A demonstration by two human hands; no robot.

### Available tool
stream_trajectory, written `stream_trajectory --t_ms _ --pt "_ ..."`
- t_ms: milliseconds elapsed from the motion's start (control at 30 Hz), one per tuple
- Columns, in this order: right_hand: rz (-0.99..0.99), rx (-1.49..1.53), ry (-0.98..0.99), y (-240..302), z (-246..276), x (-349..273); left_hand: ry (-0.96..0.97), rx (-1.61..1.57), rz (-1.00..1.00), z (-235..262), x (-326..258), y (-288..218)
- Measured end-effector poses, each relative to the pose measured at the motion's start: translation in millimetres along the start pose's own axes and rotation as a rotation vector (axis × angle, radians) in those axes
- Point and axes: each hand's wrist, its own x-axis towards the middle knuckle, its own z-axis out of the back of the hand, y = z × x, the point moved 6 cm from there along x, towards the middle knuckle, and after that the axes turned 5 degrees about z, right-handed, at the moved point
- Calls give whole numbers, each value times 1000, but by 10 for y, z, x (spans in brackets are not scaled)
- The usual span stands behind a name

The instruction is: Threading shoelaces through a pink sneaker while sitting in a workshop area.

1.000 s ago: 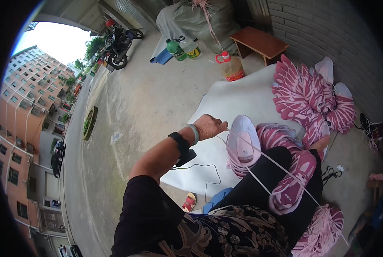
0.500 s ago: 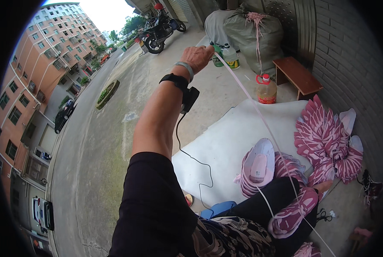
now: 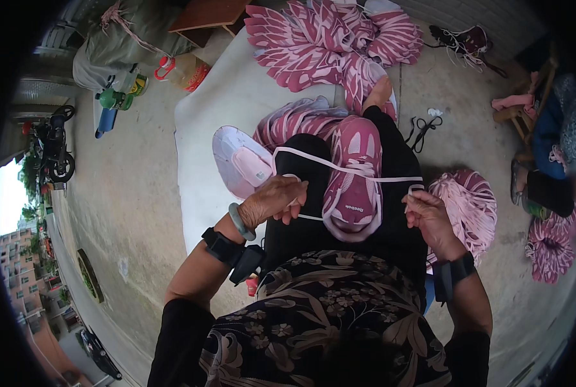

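Observation:
A maroon and pink shoe upper [image 3: 351, 193] lies across my lap, its toe end pointing away from me. A pale pink shoelace [image 3: 365, 174] runs over it and spans between my hands. My left hand [image 3: 280, 198] is closed on the lace at the upper's left side. To the right, my right hand [image 3: 428, 213] pinches a looped part of the lace between thumb and fingers. Beyond my left hand sits a light-lined upper [image 3: 239, 155], opening upward, with a row of stacked uppers [image 3: 288, 126] beside it. A bundle of laced uppers [image 3: 465, 209] rests right of my knee.
A white sheet [image 3: 194, 145] covers the ground ahead, with a large pile of uppers [image 3: 301, 51] on it. Further left stand a red-handled bottle [image 3: 188, 72], a green bottle [image 3: 115, 99] and a wooden bench [image 3: 205, 18]. Another person [image 3: 565, 135] sits at right near more uppers [image 3: 552, 248].
My view has turned down toward my lap. My left arm, stretched far out pulling the lace, has come back beside the upper. My right hand now shows, pinching the lace.

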Motion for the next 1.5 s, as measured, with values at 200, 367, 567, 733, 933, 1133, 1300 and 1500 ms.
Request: stream_trajectory --t_ms 200,367,567,733,933,1133,1300,1500 --pt "13 -60 30 -158 -130 184 -22 -83 -205 -446 501 -401" --pt "160 33 10 -137 -280 475 -133 -343 -266 -340 775 -444" --pt "351 70 -42 14 -303 578 -416 -135 -551 -186 605 -546" --pt "400 20 -51 -37 -277 499 -656 82 -600 -204 310 -461" --pt "420 63 -77 -85 -348 501 -336 -365 -369 -422 342 -271" --pt "459 -8 -23 -81 -365 515 -255 -450 -348 -458 419 -285" --pt "515 -189 -43 -35 -386 472 -233 -369 -305 -436 458 -306" --pt "988 -715 -162 213 -465 310 -286 -274 -290 -428 483 -274"
